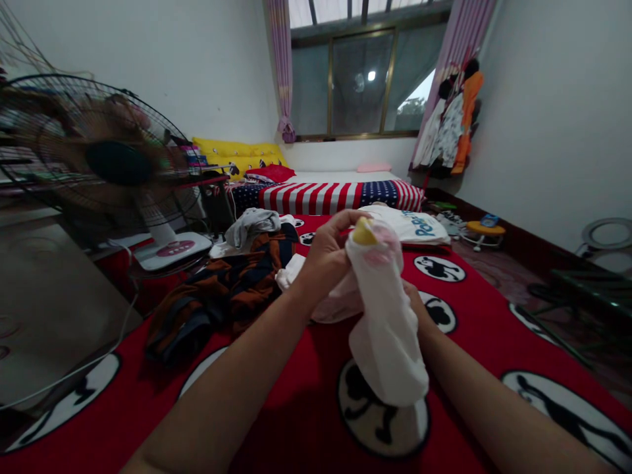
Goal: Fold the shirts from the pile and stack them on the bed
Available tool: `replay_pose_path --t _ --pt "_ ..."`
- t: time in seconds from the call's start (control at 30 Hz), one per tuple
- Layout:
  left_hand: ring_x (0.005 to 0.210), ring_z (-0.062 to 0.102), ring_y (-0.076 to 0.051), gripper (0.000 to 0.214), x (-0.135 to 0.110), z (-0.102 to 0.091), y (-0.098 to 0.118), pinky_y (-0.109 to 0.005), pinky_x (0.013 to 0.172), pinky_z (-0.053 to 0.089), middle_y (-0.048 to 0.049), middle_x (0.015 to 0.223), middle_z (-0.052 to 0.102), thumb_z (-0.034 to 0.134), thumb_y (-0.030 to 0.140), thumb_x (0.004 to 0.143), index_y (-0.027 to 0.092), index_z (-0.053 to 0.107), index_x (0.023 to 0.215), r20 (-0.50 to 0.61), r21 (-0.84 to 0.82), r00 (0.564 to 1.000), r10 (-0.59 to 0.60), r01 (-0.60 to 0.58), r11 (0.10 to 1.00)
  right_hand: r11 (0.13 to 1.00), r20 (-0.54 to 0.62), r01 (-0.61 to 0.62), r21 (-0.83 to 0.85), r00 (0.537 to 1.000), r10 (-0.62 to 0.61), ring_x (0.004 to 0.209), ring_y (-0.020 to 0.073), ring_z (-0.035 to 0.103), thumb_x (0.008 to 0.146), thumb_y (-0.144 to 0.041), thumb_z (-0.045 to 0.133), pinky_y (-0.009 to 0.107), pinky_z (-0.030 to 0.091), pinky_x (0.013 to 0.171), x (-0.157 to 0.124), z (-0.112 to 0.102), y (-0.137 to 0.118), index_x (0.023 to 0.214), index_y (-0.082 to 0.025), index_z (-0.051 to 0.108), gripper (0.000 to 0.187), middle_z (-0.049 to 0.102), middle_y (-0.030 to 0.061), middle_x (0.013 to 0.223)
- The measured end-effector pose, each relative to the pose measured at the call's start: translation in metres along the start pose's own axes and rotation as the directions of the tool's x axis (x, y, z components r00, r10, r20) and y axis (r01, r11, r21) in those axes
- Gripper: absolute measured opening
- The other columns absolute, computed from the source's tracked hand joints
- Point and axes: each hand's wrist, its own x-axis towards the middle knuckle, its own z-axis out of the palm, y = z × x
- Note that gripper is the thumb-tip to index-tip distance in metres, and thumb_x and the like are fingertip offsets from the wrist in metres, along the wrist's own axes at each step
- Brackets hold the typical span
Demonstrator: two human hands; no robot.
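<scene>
Sock (388,329) is held up in front of the chest, mid-frame, off the red cover (296,408); left hand (323,257) has its fingers (345,218) curled over the sock's top end and closed on it, thumb side toward the camera; the yellow tip (364,232) pokes out just right of those fingertips, touching them; right hand (415,301) sits behind the sock's middle, only wrist and hand edge visible, so I cannot tell whether its fingers are apart or closed; long axis runs near vertical, slightly tilted, yellow end up and away, white end hanging down toward the camera and a bit right; the lower end is free, below both hands, over a black-and-white roundel on the cover; a pale pink cloth (336,304) bunches between the two wrists, touching the sock and the left hand's underside; whether it is part of the sock is unclear. Around it: a dark orange-striped pile (217,296) lies left of the left forearm on the cover, with a grey garment (251,225) at its far end; a white shirt (415,225) with blue letters lies just beyond the hands; a fan (113,161) stands far left; a striped blanket (336,195) and yellow pillow (237,153) lie at the back under the window (363,82).
</scene>
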Motion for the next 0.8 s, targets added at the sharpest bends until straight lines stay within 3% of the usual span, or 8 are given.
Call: replay_pose_path --t 0.07,0.2,0.3,0.4,0.5,0.63,0.7,0.8 --pt "0.089 0.065 -0.018 0.029 0.009 -0.017 -0.001 -0.027 0.076 0.053 -0.0023 0.094 0.07 0.075 0.03 0.067 0.02 0.064 0.093 -0.154 0.061 0.987 0.041 -0.032 0.998 0.999 -0.095 0.047 0.012 0.994 -0.045 0.06 0.0134 0.052 0.074 -0.039 0.071 0.025 0.042 0.052 0.006 -0.012 -0.008 0.074 -0.018 0.063 0.023 0.059 -0.0022 0.067" --pt "0.081 0.067 -0.018 0.023 0.022 -0.055 -0.015 -0.026 0.07 0.054 -0.0035 0.087 0.072 0.071 0.032 0.069 0.017 0.069 0.086 -0.326 0.242 0.937 0.123 -0.043 0.969 0.987 -0.368 0.161 0.003 0.918 -0.148 0.05 0.011 0.043 0.073 -0.04 0.067 0.023 0.033 0.045 0.019 -0.041 -0.028 0.071 -0.019 0.061 0.022 0.052 -0.0044 0.058" --pt "0.071 0.067 -0.016 0.023 0.024 -0.074 -0.033 -0.024 0.063 0.053 -0.0052 0.083 0.073 0.068 0.029 0.069 0.013 0.073 0.085 -0.323 0.41 0.943 0.082 0.061 0.91 0.976 -0.524 0.215 -0.032 0.828 -0.2 0.049 0.0105 0.042 0.071 -0.037 0.066 0.023 0.032 0.045 0.022 -0.057 -0.04 0.069 -0.018 0.059 0.02 0.05 -0.0046 0.057" --pt "0.062 0.065 -0.016 0.023 0.02 -0.08 -0.051 -0.024 0.056 0.052 -0.0059 0.078 0.073 0.065 0.022 0.07 0.013 0.074 0.089 -0.228 0.572 0.968 -0.103 0.219 0.79 0.969 -0.602 0.239 -0.067 0.765 -0.23 0.051 0.0103 0.043 0.07 -0.036 0.065 0.023 0.033 0.046 0.025 -0.066 -0.036 0.068 -0.017 0.059 0.02 0.051 -0.004 0.059" --pt "0.07 0.067 -0.019 0.026 0.013 -0.082 -0.064 -0.027 0.065 0.053 -0.0073 0.082 0.074 0.059 0.016 0.073 0.015 0.075 0.093 -0.194 0.759 0.965 -0.176 0.261 0.596 0.977 -0.598 0.191 -0.091 0.774 -0.207 0.062 0.014 0.054 0.068 -0.034 0.068 0.026 0.042 0.054 0.032 -0.071 -0.018 0.085 -0.016 0.062 0.026 0.062 0.0011 0.076" --pt "0.096 0.065 -0.023 0.042 0.008 -0.089 -0.073 -0.032 0.084 0.051 -0.0126 0.111 0.069 0.056 0.011 0.073 0.015 0.069 0.113 -0.211 0.911 0.971 -0.11 0.237 0.339 0.961 -0.575 0.127 -0.246 0.779 -0.251 0.102 0.026 0.061 0.066 -0.031 0.071 0.039 0.051 0.079 0.037 -0.076 0.002 0.112 -0.017 0.057 0.05 0.062 0.013 0.113" --pt "0.098 0.065 -0.023 0.043 0.008 -0.092 -0.073 -0.031 0.085 0.05 -0.0129 0.115 0.067 0.057 0.013 0.074 0.016 0.067 0.116 -0.227 0.921 0.967 -0.113 0.25 0.297 0.882 -0.483 0.182 -0.435 0.779 -0.399 0.113 0.0281 0.057 0.074 -0.034 0.067 0.043 0.049 0.086 0.034 -0.073 0.002 0.109 -0.019 0.059 0.04 0.06 0.0143 0.121" --pt "0.088 0.066 -0.021 0.027 0.01 -0.091 -0.069 -0.029 0.079 0.05 -0.0085 0.096 0.072 0.059 0.022 0.078 0.019 0.073 0.101 -0.213 0.915 0.959 -0.186 0.262 0.307 0.732 -0.202 0.347 -0.586 0.813 -0.547 0.111 0.0261 0.058 0.082 -0.037 0.061 0.043 0.047 0.09 0.023 -0.061 -0.006 0.097 -0.021 0.064 0.022 0.064 0.0109 0.117"
